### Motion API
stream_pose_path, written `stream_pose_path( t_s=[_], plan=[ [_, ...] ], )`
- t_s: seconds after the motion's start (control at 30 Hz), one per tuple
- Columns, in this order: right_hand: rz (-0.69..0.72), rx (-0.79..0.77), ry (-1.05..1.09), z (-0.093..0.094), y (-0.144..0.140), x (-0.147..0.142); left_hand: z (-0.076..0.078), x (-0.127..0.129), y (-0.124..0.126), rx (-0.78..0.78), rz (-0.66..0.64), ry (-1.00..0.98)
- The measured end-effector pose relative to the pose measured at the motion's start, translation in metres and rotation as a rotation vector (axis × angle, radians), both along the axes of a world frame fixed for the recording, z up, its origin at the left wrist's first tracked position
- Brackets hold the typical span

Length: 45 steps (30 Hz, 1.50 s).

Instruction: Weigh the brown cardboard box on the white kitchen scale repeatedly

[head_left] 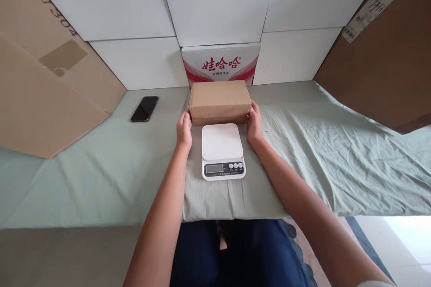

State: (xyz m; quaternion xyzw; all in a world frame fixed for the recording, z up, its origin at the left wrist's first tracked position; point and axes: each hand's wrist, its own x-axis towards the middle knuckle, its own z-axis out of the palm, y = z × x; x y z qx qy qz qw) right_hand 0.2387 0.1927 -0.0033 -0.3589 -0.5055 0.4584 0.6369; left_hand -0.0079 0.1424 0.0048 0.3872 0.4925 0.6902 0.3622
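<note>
- Head view: the box (pixel 219 95) lies straight ahead of the person on the cloth-covered worktop (pixel 134 170), between the two hands and just beyond the scale (pixel 222 142).
- Its long axis runs left to right, across the line of the forearms, so each short end faces one hand.
- The left hand (pixel 183 129) is closed against the left end and the right hand (pixel 254 125) against the right; together they grip the box. Neither is clearly nearer. Some fingers are hidden, and whether the box bears on the cloth cannot be told.
- The scale sits between the wrists, its plate close to the box's near face, its display toward the person.
- Behind, the printed carton (pixel 220 65) stands close to the box, leaving little room that way.
- Leftward, cloth runs to the phone (pixel 144 109); rightward there is more open width before the right cardboard (pixel 373 63). The worktop's front edge passes under the forearms.
</note>
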Motion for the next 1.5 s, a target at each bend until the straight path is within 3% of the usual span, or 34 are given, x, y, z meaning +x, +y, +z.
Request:
stream_pose_path(
  t_s=[0.23, 0.37, 0.6, 0.77, 0.9, 1.5],
  plan=[
    [0.024, 0.108, -0.112, 0.011, -0.012, -0.002, 0.001, 0.006, -0.007, 0.083, 0.007, 0.106],
    [-0.021, 0.231, -0.175, 0.019, -0.022, -0.003, 0.006, 0.015, -0.023, 0.2, 0.055, 0.188],
    [-0.031, 0.315, -0.265, 0.021, -0.06, 0.022, 0.007, 0.032, -0.081, 0.211, 0.08, 0.209],
    [-0.025, 0.288, -0.26, 0.01, -0.103, 0.04, -0.002, 0.044, -0.129, 0.228, 0.034, 0.2],
    [-0.006, 0.275, -0.3, 0.003, -0.123, 0.043, -0.005, 0.05, -0.154, 0.189, 0.097, 0.172],
    [-0.071, 0.256, -0.323, 0.006, -0.127, 0.041, -0.005, 0.049, -0.151, 0.136, 0.123, 0.137]
  ],
)
